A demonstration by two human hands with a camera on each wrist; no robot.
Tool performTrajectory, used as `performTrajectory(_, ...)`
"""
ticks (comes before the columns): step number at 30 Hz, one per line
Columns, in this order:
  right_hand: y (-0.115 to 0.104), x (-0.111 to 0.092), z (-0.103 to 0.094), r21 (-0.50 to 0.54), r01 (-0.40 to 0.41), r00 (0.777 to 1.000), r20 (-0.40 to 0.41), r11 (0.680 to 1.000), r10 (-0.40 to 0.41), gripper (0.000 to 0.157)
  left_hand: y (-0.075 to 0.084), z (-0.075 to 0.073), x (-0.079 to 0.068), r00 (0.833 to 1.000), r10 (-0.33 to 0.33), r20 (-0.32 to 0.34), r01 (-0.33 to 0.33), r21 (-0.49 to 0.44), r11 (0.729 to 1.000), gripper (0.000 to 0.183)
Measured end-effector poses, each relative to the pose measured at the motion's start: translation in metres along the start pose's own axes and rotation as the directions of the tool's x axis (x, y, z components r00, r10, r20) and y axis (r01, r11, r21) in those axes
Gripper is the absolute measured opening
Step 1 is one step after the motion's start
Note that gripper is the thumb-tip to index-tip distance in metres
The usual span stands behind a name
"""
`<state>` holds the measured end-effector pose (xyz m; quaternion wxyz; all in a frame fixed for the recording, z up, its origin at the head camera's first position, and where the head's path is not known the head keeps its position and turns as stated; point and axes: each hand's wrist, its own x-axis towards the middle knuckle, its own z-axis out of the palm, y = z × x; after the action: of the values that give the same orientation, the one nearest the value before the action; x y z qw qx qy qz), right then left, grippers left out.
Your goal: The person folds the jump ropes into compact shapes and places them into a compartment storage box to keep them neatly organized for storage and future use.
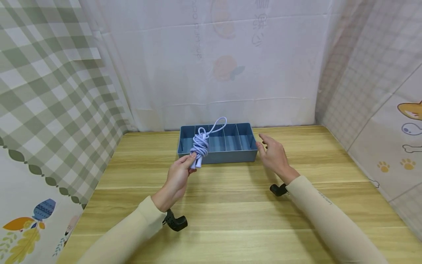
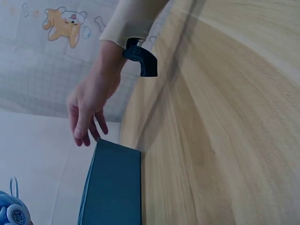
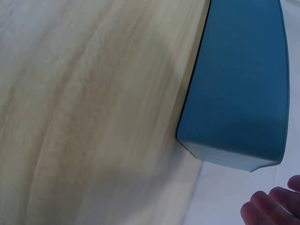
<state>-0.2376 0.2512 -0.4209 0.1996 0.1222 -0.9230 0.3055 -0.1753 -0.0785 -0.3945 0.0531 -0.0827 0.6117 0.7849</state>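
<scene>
My left hand (image 1: 178,175) pinches a wound bundle of pale lilac cord (image 1: 199,144) near its two whitish end pieces, thumb on top. A loop of the cord sticks up and to the right. The bundle is in front of and above the left part of a blue-grey divided box (image 1: 227,157). At the lower left of the left wrist view, one cord end (image 2: 18,215) shows a round face with a dark mark. My right hand (image 1: 274,154) hovers beside the box's right end, fingers loosely bent and holding nothing; its fingertips also show in the right wrist view.
The box stands on a wooden table (image 1: 224,212) near its back edge, with several compartments divided by thin walls. A white printed curtain (image 1: 211,80) hangs behind. A green checked cloth (image 1: 56,84) is on the left, a patterned cloth (image 1: 372,121) on the right.
</scene>
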Motion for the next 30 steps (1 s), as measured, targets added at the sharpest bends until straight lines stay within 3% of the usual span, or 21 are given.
performTrajectory(4, 0.0, 0.001, 0.004, 0.006, -0.024, 0.999, 0.027, 1.0, 0.024, 0.043, 0.003, 0.003, 0.004, 0.999, 0.003, -0.035, -0.004, -0.028, 1.0, 0.037)
performTrajectory(11, -0.001, 0.004, 0.01, 0.0, -0.061, 0.997, 0.051, 0.998, 0.061, 0.041, 0.009, 0.006, 0.009, 0.997, -0.031, -0.065, 0.034, 0.035, 0.999, 0.039)
performTrajectory(20, 0.001, 0.01, 0.013, 0.002, -0.093, 0.993, 0.067, 0.996, 0.092, 0.04, 0.007, 0.009, 0.02, 0.996, 0.014, -0.094, -0.01, 0.046, 0.999, 0.038)
performTrajectory(30, 0.001, 0.012, 0.017, -0.031, -0.112, 0.987, 0.112, 0.993, 0.115, 0.039, 0.012, 0.009, 0.029, 0.992, -0.013, -0.127, 0.023, 0.08, 0.996, 0.037)
